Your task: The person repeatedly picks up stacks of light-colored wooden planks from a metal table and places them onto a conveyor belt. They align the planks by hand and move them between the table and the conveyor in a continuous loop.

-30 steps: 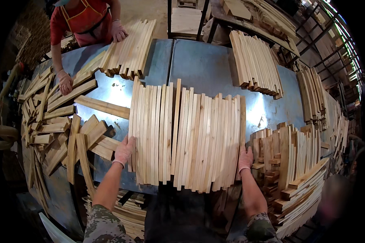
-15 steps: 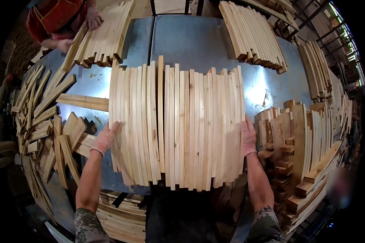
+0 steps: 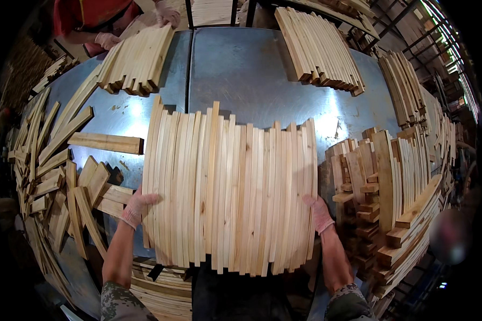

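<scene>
Between my two gloved hands lies a wide row of light wooden strips (image 3: 230,192), standing side by side with uneven ends. My left hand (image 3: 138,207) presses against the row's left side, its thumb over the top of the outermost strip. On the opposite side my right hand (image 3: 319,213) grips the right edge, with its thumb also on top and its other fingers partly hidden. The strips sit tight together, and their near ends reach past the front edge of the metal table (image 3: 241,69).
Loose offcuts (image 3: 59,176) are heaped at the left, with one single board (image 3: 106,143) beside the row. Stacked wood (image 3: 383,182) stands at the right. Two more strip bundles (image 3: 136,59) (image 3: 321,51) lie at the back. A co-worker's gloved hands (image 3: 167,14) touch the left one.
The row has come nearer to me along with both hands, and the gap among its strips has closed. My thumbs now lie over its top. The co-worker's hands have shifted rightward.
</scene>
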### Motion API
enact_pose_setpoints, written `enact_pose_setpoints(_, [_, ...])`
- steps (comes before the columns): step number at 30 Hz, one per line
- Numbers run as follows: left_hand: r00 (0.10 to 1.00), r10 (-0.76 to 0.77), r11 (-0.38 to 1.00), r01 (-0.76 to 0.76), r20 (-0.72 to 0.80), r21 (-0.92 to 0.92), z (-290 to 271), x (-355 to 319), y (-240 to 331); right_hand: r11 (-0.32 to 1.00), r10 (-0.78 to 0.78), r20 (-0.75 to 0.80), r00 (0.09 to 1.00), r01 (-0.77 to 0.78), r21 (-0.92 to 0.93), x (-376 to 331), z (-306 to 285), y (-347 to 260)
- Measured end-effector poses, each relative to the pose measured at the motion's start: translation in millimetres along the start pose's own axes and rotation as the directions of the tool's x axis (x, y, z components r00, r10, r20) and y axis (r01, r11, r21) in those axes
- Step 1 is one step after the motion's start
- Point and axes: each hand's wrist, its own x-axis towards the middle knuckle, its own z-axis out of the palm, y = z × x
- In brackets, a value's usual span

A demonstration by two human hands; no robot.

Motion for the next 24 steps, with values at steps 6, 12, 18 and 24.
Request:
enact_pose_setpoints(6, [0.991,-0.115,0.991,0.119,0.067,-0.061,-20.5,-25.7,-26.1,0.99,0.096,0.045,0.994,-0.1,0.102,-38.4,-13.6,28.3])
enact_pose_setpoints(12, [0.994,-0.091,0.988,0.098,0.066,-0.12,-30.6,-58.7,-47.6,0.974,0.195,0.098,0.976,-0.204,0.096,-69.7,-23.6,22.8])
enact_pose_setpoints(18, [0.999,0.03,0.985,-0.027,0.017,-0.169,-16.5,-135.8,-30.1,0.997,0.046,-0.029,0.999,-0.048,-0.063,-94.4,-0.1,25.0])
enact_pose_setpoints(24, [0.976,0.084,0.966,-0.129,-0.201,-0.222,-9.1,-273.5,-32.5,0.995,0.083,0.272,0.959,-0.093,0.024,-111.8,36.7,6.4])
